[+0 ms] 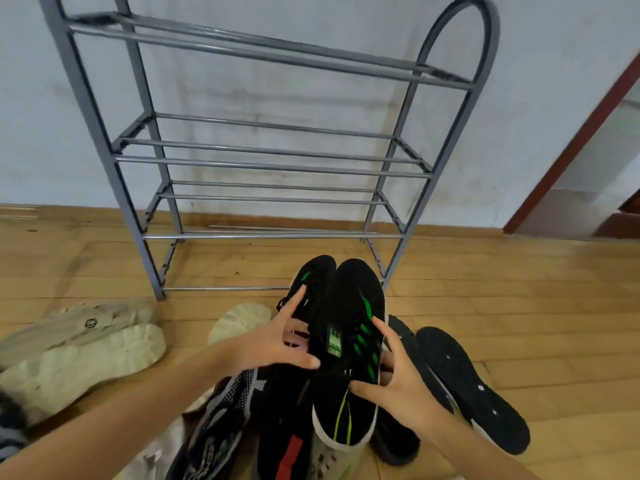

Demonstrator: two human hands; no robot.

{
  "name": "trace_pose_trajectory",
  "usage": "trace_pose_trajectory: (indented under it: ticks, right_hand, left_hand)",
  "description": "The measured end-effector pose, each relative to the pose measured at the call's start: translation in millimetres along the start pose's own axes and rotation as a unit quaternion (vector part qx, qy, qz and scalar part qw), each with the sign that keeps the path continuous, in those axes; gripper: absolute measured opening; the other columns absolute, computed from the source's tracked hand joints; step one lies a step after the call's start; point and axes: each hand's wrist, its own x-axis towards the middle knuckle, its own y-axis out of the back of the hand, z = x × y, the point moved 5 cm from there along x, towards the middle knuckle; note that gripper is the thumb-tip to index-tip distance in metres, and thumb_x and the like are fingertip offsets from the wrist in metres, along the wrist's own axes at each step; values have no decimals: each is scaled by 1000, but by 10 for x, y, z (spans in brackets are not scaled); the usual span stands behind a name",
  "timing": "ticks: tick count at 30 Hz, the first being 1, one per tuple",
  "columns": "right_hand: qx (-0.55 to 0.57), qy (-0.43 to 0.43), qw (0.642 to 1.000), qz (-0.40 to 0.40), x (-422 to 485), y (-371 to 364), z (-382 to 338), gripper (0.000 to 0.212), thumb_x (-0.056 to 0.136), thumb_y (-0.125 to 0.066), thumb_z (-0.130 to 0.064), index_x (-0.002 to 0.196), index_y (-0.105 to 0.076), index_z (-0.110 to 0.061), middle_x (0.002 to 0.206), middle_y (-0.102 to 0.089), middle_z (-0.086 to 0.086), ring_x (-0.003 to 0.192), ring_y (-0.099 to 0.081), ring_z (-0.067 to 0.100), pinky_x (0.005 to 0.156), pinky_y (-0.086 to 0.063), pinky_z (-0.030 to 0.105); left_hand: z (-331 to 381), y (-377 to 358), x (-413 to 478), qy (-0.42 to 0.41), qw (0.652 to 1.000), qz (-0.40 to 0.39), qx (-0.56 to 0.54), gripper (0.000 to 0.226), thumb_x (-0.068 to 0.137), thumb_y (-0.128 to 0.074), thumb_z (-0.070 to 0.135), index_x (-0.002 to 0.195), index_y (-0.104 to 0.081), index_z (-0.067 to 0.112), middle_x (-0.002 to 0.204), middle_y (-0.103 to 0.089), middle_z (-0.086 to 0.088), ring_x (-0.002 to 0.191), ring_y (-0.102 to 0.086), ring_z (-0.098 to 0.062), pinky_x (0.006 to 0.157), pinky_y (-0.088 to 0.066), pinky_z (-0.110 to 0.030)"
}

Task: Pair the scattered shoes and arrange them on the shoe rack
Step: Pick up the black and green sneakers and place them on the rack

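Note:
I hold two black sneakers with green stripes side by side, toes pointing away from me toward the grey metal shoe rack (270, 166). My left hand (277, 344) grips the left sneaker (313, 282) with fingers spread over its side. My right hand (394, 372) grips the right sneaker (353, 306) at its side and heel. The rack stands against the wall with bare bar shelves. Its bottom front bar is just beyond the sneakers' toes.
Beige shoes (83, 358) lie sole-up on the wooden floor at left, another beige sole (239, 322) behind my left hand. Black sole-up shoes (474, 386) lie at right. A grey patterned shoe (221, 420) and a black-red one (287, 438) sit under my arms. A doorway (588, 150) is far right.

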Motion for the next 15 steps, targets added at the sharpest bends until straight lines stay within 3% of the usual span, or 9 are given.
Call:
trace_pose_trajectory:
  ticks: [3, 6, 8, 11, 13, 15]
  right_hand:
    - [6, -17, 1000, 6, 184, 146, 266, 105, 60, -88, -21, 135, -26, -57, 124, -61, 1, 110, -64, 13, 96, -52, 41]
    - [13, -28, 999, 18, 315, 216, 438, 103, 66, -84, -8, 139, -25, -51, 124, -61, 3, 108, -65, 14, 91, -54, 35]
    - [7, -35, 999, 23, 392, 244, 521, 102, 66, -84, -10, 136, -25, -56, 125, -60, -2, 113, -61, 13, 94, -53, 36]
    - [0, -34, 999, 22, 461, 263, 602, 101, 62, -87, -23, 132, -26, -62, 126, -60, -4, 116, -60, 13, 96, -52, 39]
    - [-2, -34, 999, 19, 458, 250, 627, 103, 54, -88, -36, 133, -26, -61, 127, -60, -5, 115, -61, 13, 96, -52, 39]
    - [4, -37, 999, 15, 457, 242, 653, 102, 59, -87, -29, 135, -26, -58, 128, -58, -5, 114, -62, 14, 94, -53, 38]
  left_hand:
    - [-249, 397, 319, 38, 993, 108, -31, 103, 84, -70, 24, 150, 8, 39, 137, -46, -1, 121, -49, -16, 104, -37, -35]
    - [-553, 539, 627, 67, 991, 115, 32, 95, 85, -69, 19, 152, -3, 32, 150, -29, 4, 140, -27, -21, 111, -25, -34]
    - [-714, 517, 831, 80, 990, 96, 70, 96, 81, -73, 22, 151, -8, 32, 152, -27, 7, 140, -30, -18, 113, -24, -29]
    - [-867, 401, 1062, 116, 982, 103, 111, 110, 71, -77, 35, 149, 0, 42, 153, -33, 0, 135, -39, -23, 112, -32, -40]
    - [-899, 375, 1162, 133, 976, 130, 115, 112, 71, -78, 33, 150, 1, 41, 151, -37, -5, 132, -43, -28, 108, -36, -37]
    - [-899, 396, 1217, 139, 975, 140, 101, 117, 64, -82, 30, 150, -3, 38, 146, -43, -7, 128, -47, -30, 106, -39, -42]
